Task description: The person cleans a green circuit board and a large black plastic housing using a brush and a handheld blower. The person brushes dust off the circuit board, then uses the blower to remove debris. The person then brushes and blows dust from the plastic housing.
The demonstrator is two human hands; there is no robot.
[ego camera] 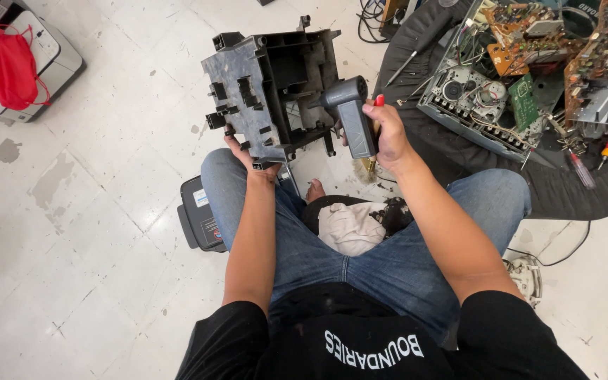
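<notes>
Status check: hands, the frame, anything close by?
Left hand grips black plastic frame. Right hand holds grey blower and brush, nozzle at frame. Rag on lap.

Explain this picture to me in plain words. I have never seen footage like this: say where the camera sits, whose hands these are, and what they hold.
There is one picture, taken by a camera worn on a person's head, looking down at their own arms and lap. The person sits above a tiled floor in blue jeans.

The left hand grips the lower edge of a dark plastic frame, held up off the floor. The right hand holds a grey pistol-shaped tool with its nozzle aimed at the frame, together with a brush whose bristles hang below the hand.

A white cloth lies between the legs. To the right, opened electronics with circuit boards rest on a black mat, with screwdrivers nearby. A red bag sits on a machine at top left.
</notes>
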